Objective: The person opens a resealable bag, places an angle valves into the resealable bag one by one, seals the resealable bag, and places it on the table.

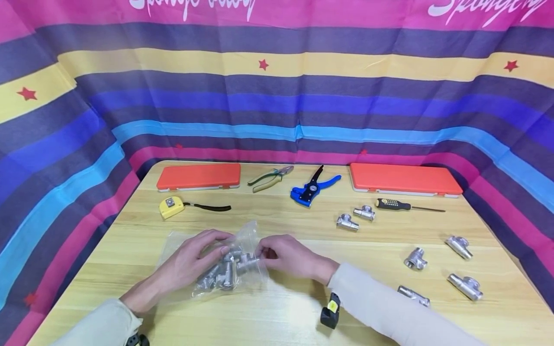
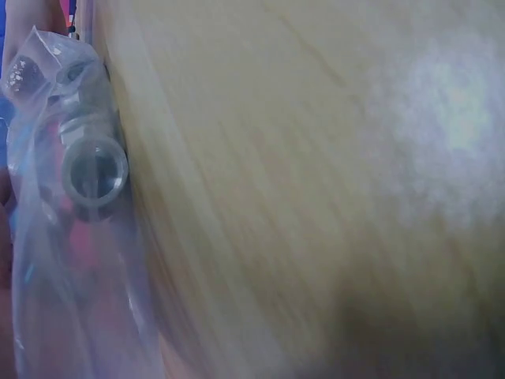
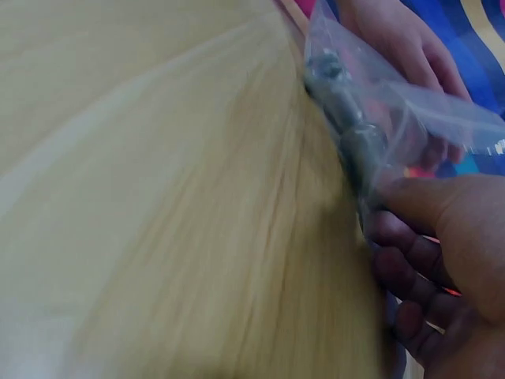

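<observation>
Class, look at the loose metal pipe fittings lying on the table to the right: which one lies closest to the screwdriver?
The fitting just left of the screwdriver handle, the farther of the pair beside the blue tool; the others lie nearer the person.

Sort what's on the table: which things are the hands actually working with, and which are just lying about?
In hand:
left hand
right hand
clear plastic bag
metal pipe fittings in the bag

Lying about:
loose metal fittings
tape measure
pliers
blue wire stripper
screwdriver
two orange cases
wooden table
</observation>
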`<state>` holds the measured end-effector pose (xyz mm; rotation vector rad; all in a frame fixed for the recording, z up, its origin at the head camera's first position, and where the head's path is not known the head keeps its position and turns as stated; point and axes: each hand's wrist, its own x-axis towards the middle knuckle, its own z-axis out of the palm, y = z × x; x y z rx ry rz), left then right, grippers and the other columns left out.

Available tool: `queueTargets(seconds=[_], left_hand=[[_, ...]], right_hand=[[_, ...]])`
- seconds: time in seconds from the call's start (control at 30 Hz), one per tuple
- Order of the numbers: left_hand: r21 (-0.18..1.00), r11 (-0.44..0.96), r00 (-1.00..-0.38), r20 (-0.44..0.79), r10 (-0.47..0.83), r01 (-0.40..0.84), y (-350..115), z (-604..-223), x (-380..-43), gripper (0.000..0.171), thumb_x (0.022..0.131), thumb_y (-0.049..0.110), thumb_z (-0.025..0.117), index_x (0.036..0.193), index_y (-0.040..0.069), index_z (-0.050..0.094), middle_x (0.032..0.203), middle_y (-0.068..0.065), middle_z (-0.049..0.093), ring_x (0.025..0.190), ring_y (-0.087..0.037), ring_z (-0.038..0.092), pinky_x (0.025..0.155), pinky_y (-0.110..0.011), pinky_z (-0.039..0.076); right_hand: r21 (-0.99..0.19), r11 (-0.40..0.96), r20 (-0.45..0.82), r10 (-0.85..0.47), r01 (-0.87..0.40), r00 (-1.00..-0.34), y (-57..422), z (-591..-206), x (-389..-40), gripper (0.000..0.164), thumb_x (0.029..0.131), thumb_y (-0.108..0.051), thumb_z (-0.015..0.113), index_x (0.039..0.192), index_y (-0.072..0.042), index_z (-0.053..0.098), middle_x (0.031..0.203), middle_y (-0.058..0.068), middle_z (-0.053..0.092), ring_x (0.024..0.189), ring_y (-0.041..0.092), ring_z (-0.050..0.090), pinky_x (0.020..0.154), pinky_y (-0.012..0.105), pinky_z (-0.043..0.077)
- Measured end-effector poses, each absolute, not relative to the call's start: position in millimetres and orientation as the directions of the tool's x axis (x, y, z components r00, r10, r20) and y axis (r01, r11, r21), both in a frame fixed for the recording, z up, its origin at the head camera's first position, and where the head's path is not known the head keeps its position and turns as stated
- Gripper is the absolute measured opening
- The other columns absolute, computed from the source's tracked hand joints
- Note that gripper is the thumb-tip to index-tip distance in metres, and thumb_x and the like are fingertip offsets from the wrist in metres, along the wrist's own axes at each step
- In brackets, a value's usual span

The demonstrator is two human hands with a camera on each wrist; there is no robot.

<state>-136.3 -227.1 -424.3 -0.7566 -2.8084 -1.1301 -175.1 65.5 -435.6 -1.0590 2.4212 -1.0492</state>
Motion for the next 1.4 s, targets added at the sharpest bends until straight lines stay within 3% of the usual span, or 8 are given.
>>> queueTargets(seconds=[0.17,0.3,0.43,0.53,0.7,0.87,1.17,1.4], left_hand=[[0.646,0.618,-0.88,0.199,0.431,0.449,-227.3,-424.0,-136.7,0.027,0.111,0.026,0.066,0.137,0.027,0.07,0.132,0.013,0.074,0.125,-0.015,0.07,0.108,-0.051,0.06],[0.647,0.615,-0.877,0.196,0.438,0.452,-226.4,-423.4,-137.0,0.027,0.111,0.027,0.066,0.138,0.026,0.07,0.133,0.012,0.074,0.127,-0.018,0.071,0.109,-0.052,0.06],[0.643,0.62,-0.878,0.191,0.439,0.449,-225.9,-422.4,-137.2,0.027,0.111,0.026,0.065,0.138,0.024,0.07,0.134,0.01,0.074,0.128,-0.021,0.071,0.109,-0.054,0.059],[0.642,0.622,-0.879,0.19,0.437,0.448,-225.2,-422.1,-138.1,0.027,0.111,0.026,0.065,0.138,0.023,0.07,0.133,0.01,0.075,0.128,-0.021,0.071,0.11,-0.055,0.059],[0.636,0.626,-0.878,0.191,0.438,0.451,-225.6,-423.0,-140.0,0.027,0.111,0.026,0.065,0.137,0.023,0.07,0.133,0.01,0.075,0.128,-0.021,0.07,0.11,-0.055,0.058],[0.635,0.624,-0.876,0.191,0.443,0.455,-225.0,-425.0,-141.7,0.026,0.111,0.025,0.065,0.136,0.022,0.071,0.132,0.01,0.075,0.127,-0.021,0.071,0.11,-0.055,0.058],[0.639,0.624,-0.878,0.188,0.44,0.45,-225.2,-425.2,-140.8,0.027,0.111,0.026,0.065,0.137,0.022,0.071,0.134,0.008,0.075,0.128,-0.023,0.07,0.11,-0.056,0.058],[0.632,0.624,-0.875,0.2,0.442,0.46,-224.7,-424.3,-140.3,0.027,0.111,0.024,0.066,0.136,0.019,0.071,0.132,0.007,0.075,0.126,-0.021,0.071,0.109,-0.052,0.06]], right_hand=[[-0.739,0.448,-0.002,-0.748,-0.503,-0.664,54.7,-433.1,-172.8,0.015,0.105,-0.023,0.075,0.117,-0.016,0.08,0.079,-0.012,0.063,0.07,-0.001,0.051,0.068,0.017,0.049],[-0.785,0.425,-0.002,-0.73,-0.452,-0.683,74.0,-431.0,-175.7,0.024,0.106,-0.021,0.073,0.128,-0.013,0.077,0.091,-0.011,0.072,0.078,-0.001,0.061,0.076,0.019,0.058],[-0.777,0.455,0.035,-0.658,-0.435,-0.752,124.0,-424.5,-188.4,0.028,0.104,-0.02,0.074,0.13,-0.009,0.074,0.112,-0.003,0.079,0.094,0.004,0.07,0.086,0.023,0.062],[-0.743,0.532,0.054,-0.559,-0.407,-0.828,174.3,-418.3,-197.7,0.03,0.103,-0.021,0.077,0.129,-0.009,0.074,0.116,0.001,0.079,0.098,0.009,0.07,0.086,0.024,0.062],[-0.67,0.674,0.066,-0.366,-0.313,-0.928,246.0,-415.8,-202.2,0.027,0.1,-0.023,0.081,0.123,-0.01,0.077,0.1,-0.001,0.075,0.086,0.013,0.065,0.073,0.024,0.058],[-0.626,0.734,0.036,-0.309,-0.263,-0.95,278.6,-418.4,-201.4,0.033,0.099,-0.025,0.083,0.124,-0.005,0.076,0.094,-0.002,0.07,0.079,0.01,0.058,0.066,0.024,0.051],[-0.609,0.733,0.031,-0.361,-0.304,-0.932,266.7,-422.7,-204.1,0.018,0.101,-0.017,0.079,0.115,-0.006,0.078,0.092,-0.002,0.072,0.077,0.008,0.056,0.066,0.022,0.051],[-0.683,0.642,0.027,-0.453,-0.348,-0.891,209.8,-414.9,-195.2,0.02,0.101,-0.018,0.077,0.12,-0.01,0.077,0.091,-0.002,0.072,0.073,0.011,0.055,0.062,0.023,0.051]])
